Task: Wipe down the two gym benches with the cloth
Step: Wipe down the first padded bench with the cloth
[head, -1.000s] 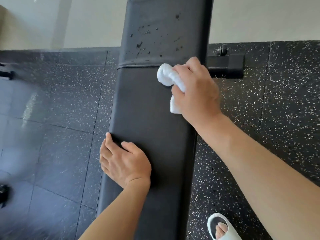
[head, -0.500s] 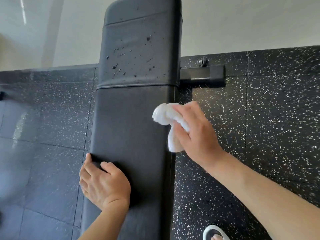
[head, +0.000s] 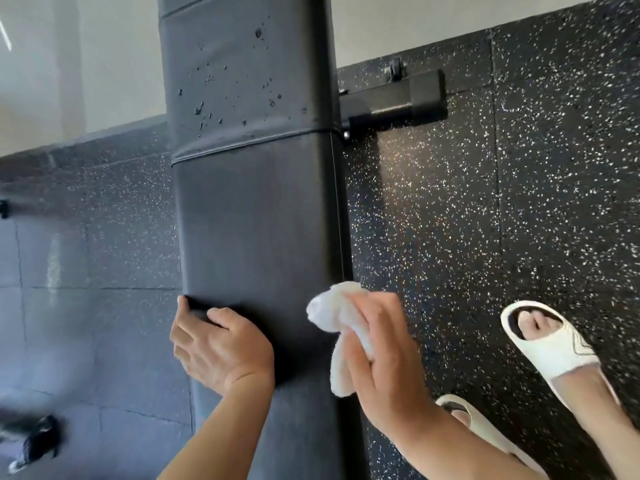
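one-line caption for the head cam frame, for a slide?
Right hand grips a white cloth at the right edge of the black bench; left hand holds the left edge.

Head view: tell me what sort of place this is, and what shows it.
Most likely a gym or home workout room: a long black padded bench with a seam between its pads, speckled black rubber floor tiles, and the bench's steel foot bar resting on them.

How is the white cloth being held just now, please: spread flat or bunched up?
Bunched up: the cloth is a crumpled wad in the right hand, one loose end hanging down by the bench.
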`<action>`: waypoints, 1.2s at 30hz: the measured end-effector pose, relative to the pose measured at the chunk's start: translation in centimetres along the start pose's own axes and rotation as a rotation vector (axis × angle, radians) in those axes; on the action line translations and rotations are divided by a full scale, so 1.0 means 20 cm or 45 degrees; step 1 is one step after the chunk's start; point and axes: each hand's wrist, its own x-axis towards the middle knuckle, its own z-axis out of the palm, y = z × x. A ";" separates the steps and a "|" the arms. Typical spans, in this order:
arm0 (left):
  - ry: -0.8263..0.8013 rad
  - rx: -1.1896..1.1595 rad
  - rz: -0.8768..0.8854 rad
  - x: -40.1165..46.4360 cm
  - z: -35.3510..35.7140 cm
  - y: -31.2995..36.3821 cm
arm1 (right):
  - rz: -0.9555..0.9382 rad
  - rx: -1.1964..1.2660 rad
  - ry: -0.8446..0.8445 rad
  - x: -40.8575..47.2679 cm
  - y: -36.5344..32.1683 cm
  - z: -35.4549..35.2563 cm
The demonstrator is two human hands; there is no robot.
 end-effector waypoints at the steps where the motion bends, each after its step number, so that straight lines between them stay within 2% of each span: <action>1: 0.001 0.003 -0.003 0.00 0.00 -0.01 | 0.008 0.016 -0.027 -0.05 0.00 0.00; 3: -0.001 0.011 0.012 0.01 0.00 -0.01 | 0.021 0.014 -0.058 -0.04 0.00 0.00; 6: -0.012 0.024 0.017 0.00 -0.01 0.00 | 0.017 0.016 -0.019 0.20 -0.03 0.00; 11: -0.018 0.028 -0.002 0.00 -0.02 0.04 | 0.040 -0.071 0.234 0.94 -0.07 -0.01; 13: -0.021 0.034 -0.011 -0.01 -0.02 0.06 | 0.010 -0.130 0.276 1.10 -0.08 -0.01; 17: -0.031 0.030 -0.010 0.00 -0.04 0.05 | -0.027 -0.119 0.225 0.93 -0.08 -0.02; 23: -0.044 -0.010 -0.012 -0.01 -0.03 0.03 | -0.069 -0.092 -0.075 0.13 -0.02 -0.04; 26: -0.045 -0.007 -0.004 0.00 -0.03 0.02 | -0.034 -0.042 -0.136 -0.14 -0.02 -0.02; 30: -0.047 -0.030 -0.011 0.00 -0.02 0.00 | -0.059 -0.098 -0.049 -0.03 -0.05 0.03; 36: -0.034 -0.065 0.027 0.01 -0.01 -0.01 | 0.027 -0.171 0.325 0.52 -0.11 0.08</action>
